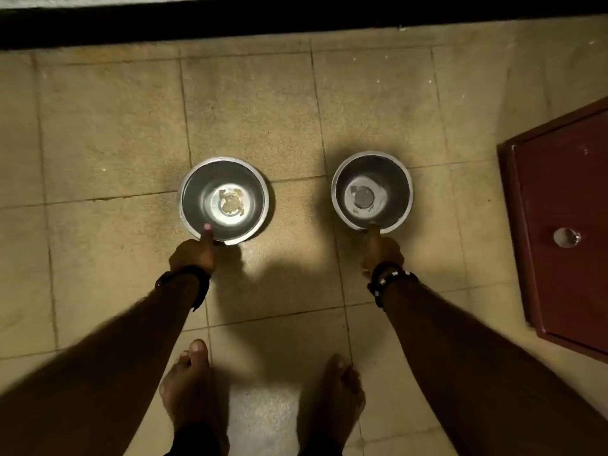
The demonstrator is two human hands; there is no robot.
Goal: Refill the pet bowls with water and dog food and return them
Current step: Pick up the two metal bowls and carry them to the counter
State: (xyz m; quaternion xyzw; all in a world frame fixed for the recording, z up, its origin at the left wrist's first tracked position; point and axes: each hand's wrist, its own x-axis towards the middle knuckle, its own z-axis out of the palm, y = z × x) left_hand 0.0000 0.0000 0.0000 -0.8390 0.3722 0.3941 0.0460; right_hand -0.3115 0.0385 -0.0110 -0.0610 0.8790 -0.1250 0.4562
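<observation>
On the tiled floor (98,126) I see two steel bowls side by side, mouths up: my left hand (192,255) pinches the left bowl (223,199) near rim, my right hand (381,251) the right bowl (371,191).

place: home interior | floor: beige tiled floor (108,126) | furniture: red-brown wooden cabinet door (566,199) with knob | 2 metal pet bowls (223,199) on floor | bare feet (187,386)

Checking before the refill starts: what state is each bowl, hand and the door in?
left bowl: upright on the floor, no water, some residue at the bottom.
right bowl: upright, no food or water.
left hand: pinching the left bowl's near rim.
right hand: pinching the right bowl's near rim.
red-brown door: cannot tell.
</observation>
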